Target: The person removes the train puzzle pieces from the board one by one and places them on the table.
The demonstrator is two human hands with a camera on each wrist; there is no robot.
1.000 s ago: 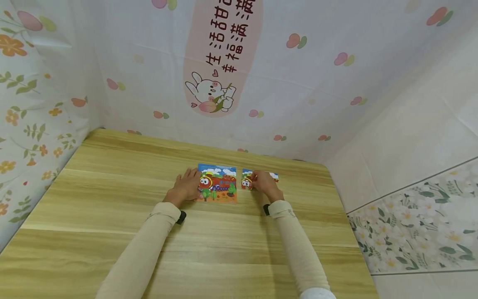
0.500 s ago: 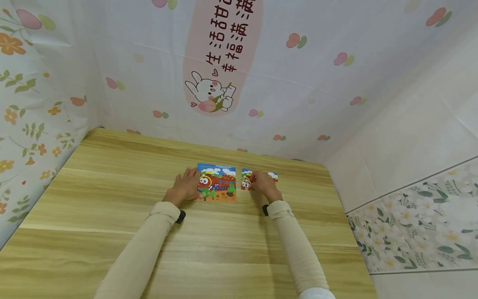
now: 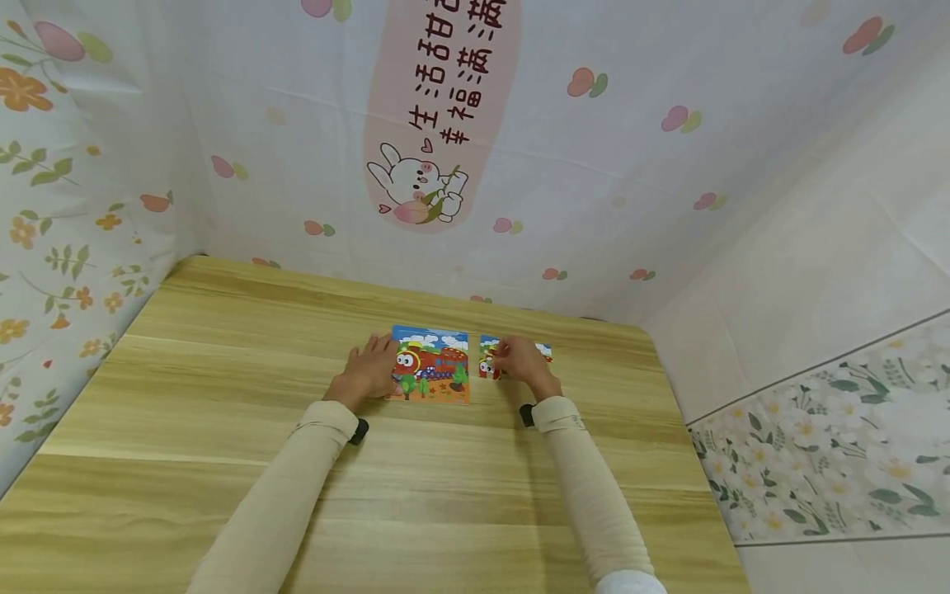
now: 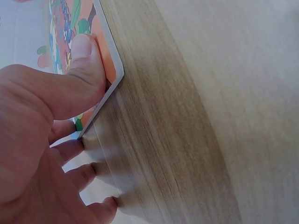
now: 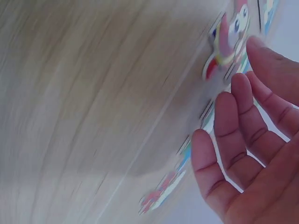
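A jigsaw board [image 3: 445, 379] with a red cartoon train lies on the table. My left hand [image 3: 371, 367] is at its left edge; in the left wrist view the thumb [image 4: 86, 51] lies on its printed face, and the other fingers spread along the edge and down onto the table. To the right are jigsaw pieces, including one with the train's face [image 3: 486, 368]. My right hand [image 3: 523, 361] is over these pieces, thumb and bent fingers right beside the face piece. In the blurred right wrist view I cannot tell whether they pinch a piece.
The wooden table [image 3: 416, 487] reaches towards me and to both sides. A pale printed sheet [image 3: 297, 148] with a rabbit picture hangs behind its far edge. A tiled wall [image 3: 831, 371] stands on the right, and a flowered sheet [image 3: 67, 272] on the left.
My right fingertips have shifted slightly over the pieces, and the face piece sits a touch nearer to me. The left hand and the board have stayed in place.
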